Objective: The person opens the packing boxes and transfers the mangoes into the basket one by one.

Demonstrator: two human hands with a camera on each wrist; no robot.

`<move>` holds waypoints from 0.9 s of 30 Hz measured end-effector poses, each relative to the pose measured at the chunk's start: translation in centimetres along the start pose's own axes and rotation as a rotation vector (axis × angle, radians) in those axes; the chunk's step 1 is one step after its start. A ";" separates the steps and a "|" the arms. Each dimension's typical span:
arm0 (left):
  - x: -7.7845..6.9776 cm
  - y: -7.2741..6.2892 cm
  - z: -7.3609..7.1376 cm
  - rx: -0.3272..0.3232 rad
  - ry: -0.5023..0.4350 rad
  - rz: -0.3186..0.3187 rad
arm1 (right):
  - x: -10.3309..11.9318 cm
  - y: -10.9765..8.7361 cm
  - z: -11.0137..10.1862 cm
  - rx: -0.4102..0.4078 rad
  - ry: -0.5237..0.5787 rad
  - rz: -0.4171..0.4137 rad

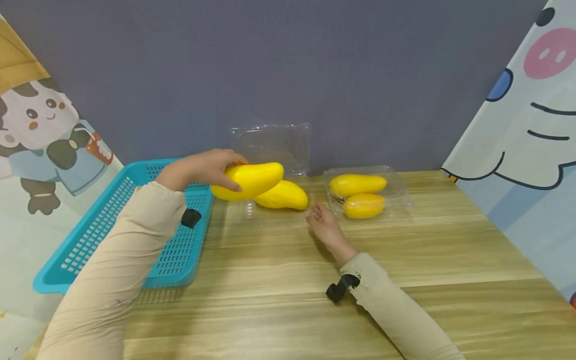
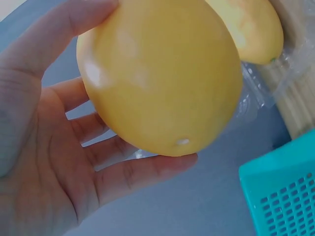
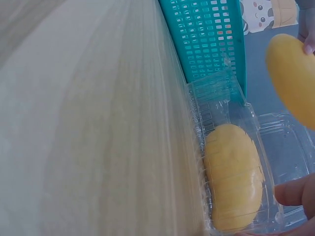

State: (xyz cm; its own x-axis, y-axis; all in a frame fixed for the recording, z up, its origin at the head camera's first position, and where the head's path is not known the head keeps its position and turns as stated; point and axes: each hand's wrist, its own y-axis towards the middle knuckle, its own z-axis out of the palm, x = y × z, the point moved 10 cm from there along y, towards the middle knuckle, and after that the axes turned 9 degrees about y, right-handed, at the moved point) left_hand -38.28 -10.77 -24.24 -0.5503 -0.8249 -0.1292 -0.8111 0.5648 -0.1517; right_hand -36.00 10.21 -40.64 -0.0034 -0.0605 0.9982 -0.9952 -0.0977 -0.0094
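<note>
My left hand (image 1: 209, 167) grips a yellow mango (image 1: 254, 180), thumb on one side and fingers round the other, above an open clear plastic clamshell box (image 1: 249, 209). In the left wrist view the held mango (image 2: 162, 78) hides part of the fingers. Inside that box lies a second mango (image 1: 285, 195), seen also in the right wrist view as a mango (image 3: 234, 177) behind clear plastic. Low at the box's right side, my right hand (image 1: 327, 227) holds its edge; in the right wrist view the thumb (image 3: 290, 191) is at the rim and the other fingers are mostly cut off.
A blue-green perforated basket (image 1: 198, 250) stands left, partly under my left forearm. Right of my right hand, another clear box (image 1: 398, 192) contains two mangoes (image 1: 357, 185). A grey wall (image 1: 288, 75) rises behind the wooden table (image 1: 270, 300); the first box's raised lid (image 1: 274, 147) stands before it.
</note>
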 end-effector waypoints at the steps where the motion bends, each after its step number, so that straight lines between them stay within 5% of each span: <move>1: 0.3 -0.2 -0.2 -0.010 -0.010 -0.004 | 0.0 0.0 0.0 0.000 0.002 0.001; 10: 3.1 -2.0 -1.3 -0.069 -0.075 -0.055 | 0.0 0.1 0.0 -0.001 -0.004 0.002; 27: 8.4 -5.1 -0.2 -0.138 -0.178 -0.184 | -0.3 0.0 0.1 0.001 0.007 0.003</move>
State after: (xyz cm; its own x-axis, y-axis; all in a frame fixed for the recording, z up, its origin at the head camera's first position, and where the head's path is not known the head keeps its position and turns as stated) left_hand -38.85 -20.57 -24.33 -0.3580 -0.8897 -0.2834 -0.9201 0.3879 -0.0551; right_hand -35.96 10.13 -40.93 -0.0075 -0.0537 0.9985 -0.9950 -0.0990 -0.0128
